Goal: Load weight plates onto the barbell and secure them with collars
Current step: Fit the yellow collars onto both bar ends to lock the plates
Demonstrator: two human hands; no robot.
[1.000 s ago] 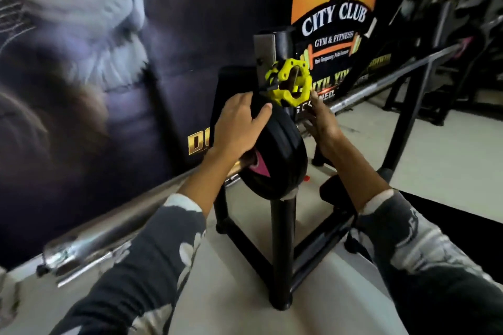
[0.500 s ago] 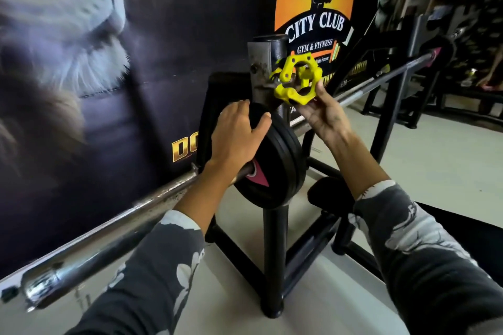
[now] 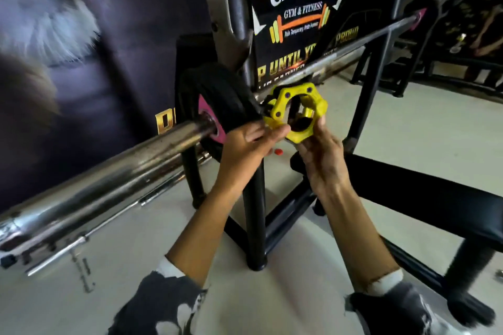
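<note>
Here I grip the yellow barbell collar (image 3: 295,114) in both hands. My left hand (image 3: 249,144) and right hand (image 3: 319,152) hold it beside the black weight plate (image 3: 220,100).

A black steel rack (image 3: 254,215) stands on the pale floor (image 3: 424,128), with a black padded bench (image 3: 424,182) just beside it. Behind hangs a dark banner (image 3: 299,3) reading "CITY CLUB GYM & FITNESS". A small red cap (image 3: 278,152) lies on the floor near the rack.

Single head-worn view, looking forward and down, close to barbell (image 3: 114,168)
</note>
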